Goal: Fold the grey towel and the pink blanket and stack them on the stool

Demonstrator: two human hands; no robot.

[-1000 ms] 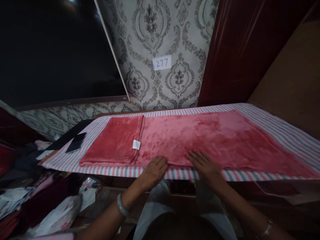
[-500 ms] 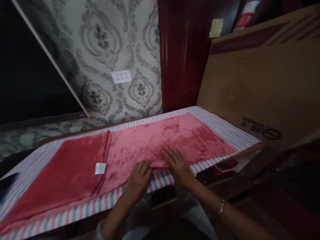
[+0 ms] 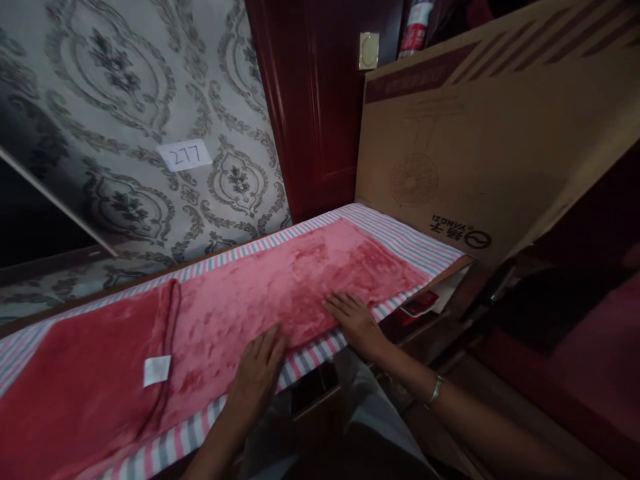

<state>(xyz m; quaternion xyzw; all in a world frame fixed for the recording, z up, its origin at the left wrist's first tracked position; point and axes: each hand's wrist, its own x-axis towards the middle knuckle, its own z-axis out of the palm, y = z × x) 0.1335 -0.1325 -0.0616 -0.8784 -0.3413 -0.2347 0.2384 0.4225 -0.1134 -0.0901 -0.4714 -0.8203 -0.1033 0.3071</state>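
Note:
A pink, plush blanket lies spread lengthwise on a striped cloth. At the left, a darker red folded section lies over it, with a white tag near its edge. My left hand rests at the blanket's near edge, fingers stretched forward over the plush. To its right, my right hand lies flat on the blanket near the same edge, fingers extended and slightly spread. Neither hand grips anything.
A large cardboard box stands at the table's right end. Behind are patterned wallpaper with a paper marked 277, and a dark red door panel. A bottle shows above the box. A dark screen is at left.
The view has turned to the right. My left hand has moved apart from my right hand, leftward along the blanket's near edge, and that edge now lies flatter between them.

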